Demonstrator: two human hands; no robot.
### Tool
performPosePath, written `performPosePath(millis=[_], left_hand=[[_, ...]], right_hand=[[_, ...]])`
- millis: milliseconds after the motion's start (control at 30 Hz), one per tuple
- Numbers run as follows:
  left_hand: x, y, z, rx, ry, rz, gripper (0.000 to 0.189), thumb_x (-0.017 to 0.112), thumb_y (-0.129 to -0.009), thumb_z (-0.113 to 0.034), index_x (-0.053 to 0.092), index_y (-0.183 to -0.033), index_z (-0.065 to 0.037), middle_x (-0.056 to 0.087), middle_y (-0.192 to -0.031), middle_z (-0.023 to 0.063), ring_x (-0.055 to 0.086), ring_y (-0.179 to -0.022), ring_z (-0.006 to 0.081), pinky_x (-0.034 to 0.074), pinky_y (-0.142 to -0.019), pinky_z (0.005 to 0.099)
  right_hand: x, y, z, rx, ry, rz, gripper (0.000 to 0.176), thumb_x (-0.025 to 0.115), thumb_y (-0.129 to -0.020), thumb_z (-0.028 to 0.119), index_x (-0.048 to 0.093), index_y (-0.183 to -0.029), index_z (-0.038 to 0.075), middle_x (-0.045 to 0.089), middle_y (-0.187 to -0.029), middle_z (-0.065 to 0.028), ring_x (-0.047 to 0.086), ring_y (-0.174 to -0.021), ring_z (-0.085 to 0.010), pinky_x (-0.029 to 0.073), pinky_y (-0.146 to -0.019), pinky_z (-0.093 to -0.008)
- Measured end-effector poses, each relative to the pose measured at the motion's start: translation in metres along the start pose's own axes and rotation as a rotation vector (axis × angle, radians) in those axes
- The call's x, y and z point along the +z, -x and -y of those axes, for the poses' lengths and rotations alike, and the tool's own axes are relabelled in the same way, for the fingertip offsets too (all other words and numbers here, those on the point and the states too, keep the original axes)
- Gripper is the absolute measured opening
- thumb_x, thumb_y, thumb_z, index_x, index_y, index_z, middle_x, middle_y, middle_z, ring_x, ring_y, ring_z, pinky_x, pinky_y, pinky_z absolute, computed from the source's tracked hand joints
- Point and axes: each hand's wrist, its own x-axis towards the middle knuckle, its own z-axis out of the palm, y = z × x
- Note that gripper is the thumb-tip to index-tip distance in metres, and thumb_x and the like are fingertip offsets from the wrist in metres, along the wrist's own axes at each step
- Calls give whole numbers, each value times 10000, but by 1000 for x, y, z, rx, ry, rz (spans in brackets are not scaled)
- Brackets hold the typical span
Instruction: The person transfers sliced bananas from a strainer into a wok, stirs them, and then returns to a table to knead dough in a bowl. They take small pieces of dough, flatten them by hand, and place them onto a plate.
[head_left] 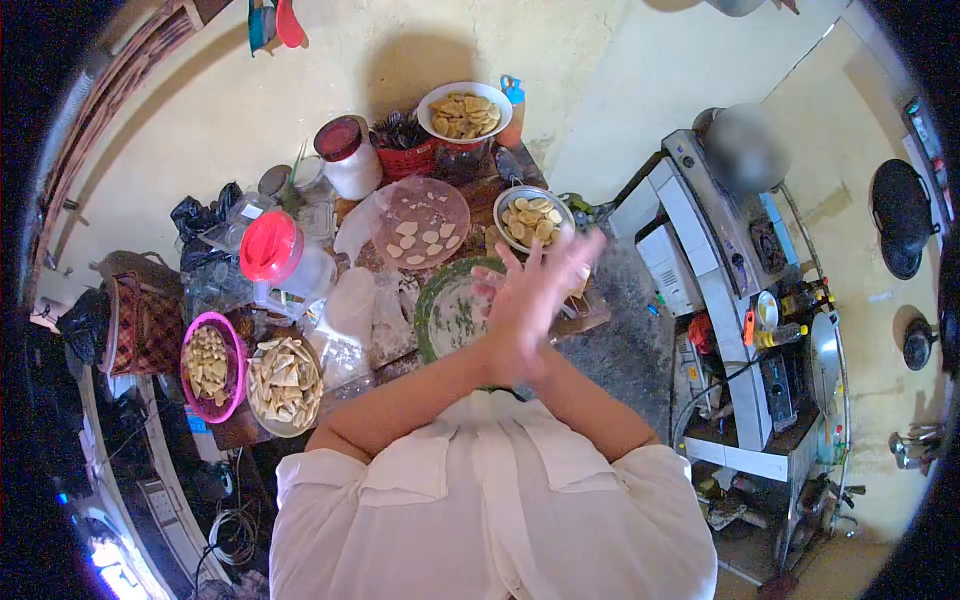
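Left hand [508,312]: flat against the other palm, fingers stretched out, blurred.
Right hand [562,275]: pressed to the left one, fingers fanned wide; can't tell if anything sits between the palms.
Green plate [440,318]: on the table, right under the joined hands.
Metal bowl [533,219]: full of pale pieces, just beyond the fingertips.
Pink bowl [211,365]: well off to the left, also filled.
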Motion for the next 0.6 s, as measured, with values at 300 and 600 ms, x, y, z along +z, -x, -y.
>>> performPosePath(millis=[300, 600], left_hand=[[-11, -21, -20, -208, 276, -518, 804, 248, -828, -670, 222, -1407, -112, 199, -1446, 209, 206, -1324, 395, 131, -1070, 493], [-5, -3, -25, 143, -506, 279, 824, 198, -742, -800, 328, -1375, -289, 241, -1465, 100, 158, -1344, 394, 54, -980, 671]], right_hand=[[-1, -3, 5, 437, -1012, -190, 873, 366, -777, 725, 138, -1430, 192, 312, -1399, -161, 374, -1236, -316, 299, -1023, -453], [-5, 3, -34, 618, -158, -339, 691, 427, -795, 652, 244, -1378, 330, 533, -1129, -28, 529, -888, -171, 410, -655, -305]])
